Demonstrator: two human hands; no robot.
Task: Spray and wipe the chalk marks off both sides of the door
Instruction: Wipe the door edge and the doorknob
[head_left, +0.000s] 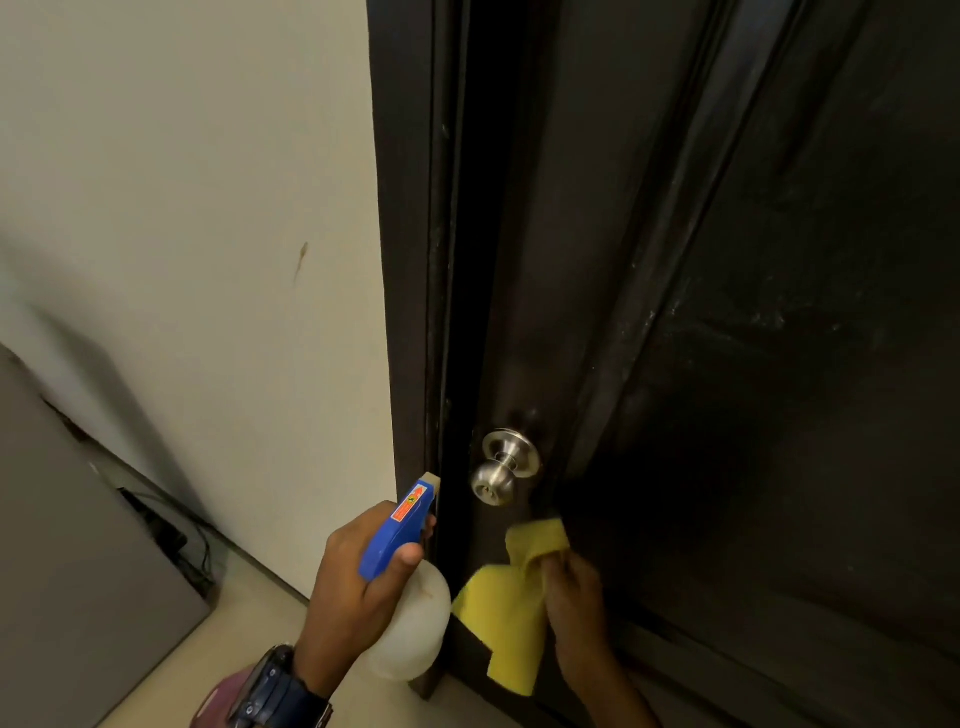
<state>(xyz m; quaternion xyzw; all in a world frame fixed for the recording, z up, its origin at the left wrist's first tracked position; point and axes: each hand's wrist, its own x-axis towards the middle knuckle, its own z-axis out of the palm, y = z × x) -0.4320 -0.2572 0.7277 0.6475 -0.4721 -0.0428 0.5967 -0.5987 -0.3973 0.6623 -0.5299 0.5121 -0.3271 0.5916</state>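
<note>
A dark brown panelled door (753, 364) fills the right half of the view, with faint whitish chalk smears (737, 317) on its panel. A silver round knob (496, 475) sits low on its left stile. My left hand (358, 582) grips a spray bottle (410, 618) with a blue trigger head and a white body, its nozzle pointing up toward the door edge beside the knob. My right hand (576, 597) pinches a yellow cloth (514, 608) against the door just below the knob. The cloth hangs down in folds.
A cream wall (208, 260) lies left of the dark door frame (410, 312). A grey cabinet side (67, 545) stands at the lower left with black cables (192, 551) behind it on the pale floor. A watch is on my left wrist.
</note>
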